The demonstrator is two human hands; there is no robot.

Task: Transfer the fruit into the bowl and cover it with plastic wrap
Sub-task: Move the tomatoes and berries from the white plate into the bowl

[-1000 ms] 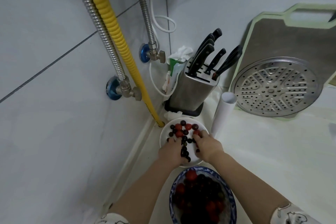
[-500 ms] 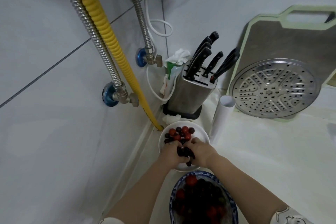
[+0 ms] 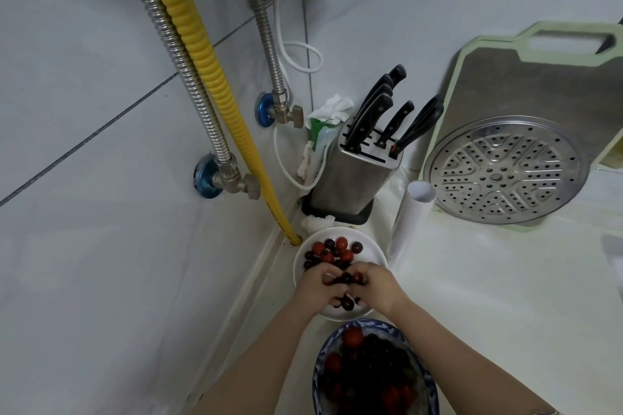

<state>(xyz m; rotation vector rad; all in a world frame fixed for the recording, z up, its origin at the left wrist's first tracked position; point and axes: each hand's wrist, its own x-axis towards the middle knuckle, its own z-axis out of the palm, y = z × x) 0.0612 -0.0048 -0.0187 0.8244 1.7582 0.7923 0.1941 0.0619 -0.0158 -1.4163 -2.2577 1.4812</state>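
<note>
A white plate (image 3: 372, 248) near the wall corner holds red and dark round fruit (image 3: 332, 253) on its far half. My left hand (image 3: 315, 288) and my right hand (image 3: 379, 285) are cupped together over the plate's near half, gripping a cluster of dark fruit (image 3: 345, 280) between them. Just in front of the plate a blue-patterned bowl (image 3: 318, 367) is filled with red and dark fruit. A white roll of plastic wrap (image 3: 409, 216) lies to the right of the plate.
A steel knife block (image 3: 354, 175) with black-handled knives stands behind the plate. A round perforated steamer tray (image 3: 504, 168) leans on a green-rimmed cutting board (image 3: 526, 84). Steel hoses and a yellow hose (image 3: 215, 91) run down the left wall. Pale counter spreads to the right.
Both hands have drawn together from spread over the plate and scooped up dark fruit, pulling it toward the plate's near edge. The bowl has not moved.
</note>
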